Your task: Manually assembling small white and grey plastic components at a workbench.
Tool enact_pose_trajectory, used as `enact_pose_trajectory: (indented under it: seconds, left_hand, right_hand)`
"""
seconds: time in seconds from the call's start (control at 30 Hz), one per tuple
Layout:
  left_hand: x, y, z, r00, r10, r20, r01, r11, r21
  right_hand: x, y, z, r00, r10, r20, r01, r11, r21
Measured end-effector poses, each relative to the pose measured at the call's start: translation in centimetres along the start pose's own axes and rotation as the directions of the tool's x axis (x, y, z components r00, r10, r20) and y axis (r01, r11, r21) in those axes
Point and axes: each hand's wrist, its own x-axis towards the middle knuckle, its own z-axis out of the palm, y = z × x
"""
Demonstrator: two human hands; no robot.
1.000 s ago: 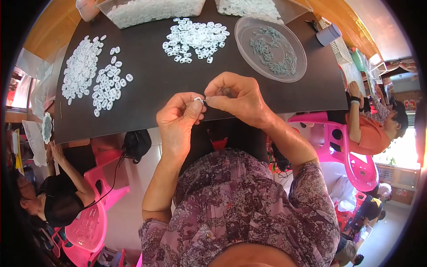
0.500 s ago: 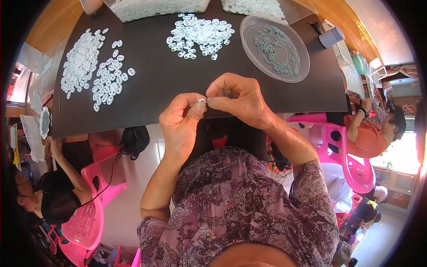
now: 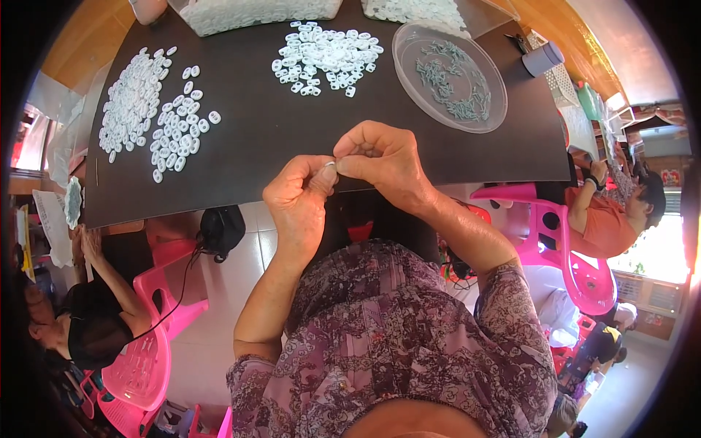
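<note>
Near the front edge of the dark table (image 3: 241, 139), my left hand (image 3: 298, 193) pinches a small white plastic piece (image 3: 330, 164) between thumb and forefinger. The thumb and fingertips of my right hand (image 3: 383, 157) are pressed together against that piece; whether they hold a tiny part of their own is hidden. Beyond my hands lies a heap of white plastic pieces (image 3: 328, 55) with holes. To the right, a round clear tray (image 3: 499, 80) holds many small grey-green pins (image 3: 445, 80). On the left are two groups of white oval pieces (image 3: 131, 102), (image 3: 177, 131).
Along the far edge stand a clear bin (image 3: 255, 18) and another container of white pieces (image 3: 416, 11). A grey cylindrical cup (image 3: 542, 60) is at the far right. People sit on either side by pink plastic chairs (image 3: 139, 365), (image 3: 548, 226). A black bag (image 3: 221, 230) hangs below the table.
My right hand has shifted slightly left and its fingertips have closed in on the white piece. My left hand has barely moved.
</note>
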Motion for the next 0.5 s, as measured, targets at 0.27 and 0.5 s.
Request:
enact_pose_trajectory:
  seconds: [0.27, 0.5]
  left_hand:
    - [0.8, 0.3, 0.0, 0.979, -0.203, -0.022, 0.191, 0.95, -0.245]
    - [1.2, 0.3, 0.1, 0.978, -0.208, -0.019, 0.196, 0.945, -0.261]
  right_hand:
    - [0.4, 0.1, -0.3, 0.995, -0.086, 0.051, 0.079, 0.989, 0.126]
    - [0.8, 0.7, 0.2, 0.997, -0.061, 0.053, 0.057, 0.995, 0.077]
